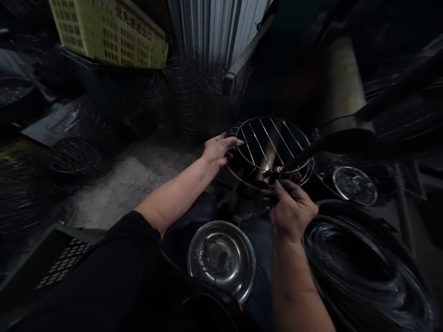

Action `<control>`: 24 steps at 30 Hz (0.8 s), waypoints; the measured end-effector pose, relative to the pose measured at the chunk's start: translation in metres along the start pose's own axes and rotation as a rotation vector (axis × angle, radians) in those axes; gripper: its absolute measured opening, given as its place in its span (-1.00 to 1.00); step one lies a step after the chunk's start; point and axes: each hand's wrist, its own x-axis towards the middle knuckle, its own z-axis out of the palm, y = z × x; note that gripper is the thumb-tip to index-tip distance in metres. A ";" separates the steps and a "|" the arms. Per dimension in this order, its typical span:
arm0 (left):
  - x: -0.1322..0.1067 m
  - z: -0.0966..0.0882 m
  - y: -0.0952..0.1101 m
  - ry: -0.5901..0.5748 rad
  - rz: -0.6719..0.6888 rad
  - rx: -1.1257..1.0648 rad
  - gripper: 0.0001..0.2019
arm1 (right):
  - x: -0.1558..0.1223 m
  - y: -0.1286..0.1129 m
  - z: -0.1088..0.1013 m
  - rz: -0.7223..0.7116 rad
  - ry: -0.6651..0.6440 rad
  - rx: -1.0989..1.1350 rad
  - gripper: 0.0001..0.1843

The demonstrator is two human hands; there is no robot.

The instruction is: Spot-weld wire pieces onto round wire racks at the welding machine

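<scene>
A round wire rack [270,140] with parallel bars and a double ring is held up in front of me. My left hand [221,151] grips its left rim, thumb on top and fingers curled under. At the near edge, my right hand [293,207] is closed in a pinch just below the rim; what sits between its fingertips is too small and dark to make out. A brassy rod [266,166] shows under the rack, and a dark machine arm reaches its near rim. Below my hands, a steel bowl [221,258] holds a few small bent wire pieces.
A large coil of wire [363,272] lies at the right, by a shiny round dish-like thing [355,186]. A thick metal cylinder [346,83] juts from the machine. A yellow crate [114,34] stands back left, a green crate [65,258] at near left. Stacked wire rings fill the dark background.
</scene>
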 end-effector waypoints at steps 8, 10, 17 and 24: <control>-0.008 -0.005 0.000 -0.039 0.065 -0.001 -0.34 | -0.003 0.004 -0.002 0.015 0.023 0.028 -0.72; -0.008 -0.005 -0.001 -0.034 0.063 0.004 -0.35 | -0.002 0.004 -0.002 0.012 0.031 0.033 -0.72; -0.005 0.002 0.000 -0.001 0.026 0.008 -0.31 | 0.003 0.003 -0.002 0.015 0.008 0.017 -0.70; -0.004 0.005 -0.002 0.045 -0.008 -0.026 -0.38 | 0.003 -0.001 -0.008 0.019 -0.026 -0.053 -0.71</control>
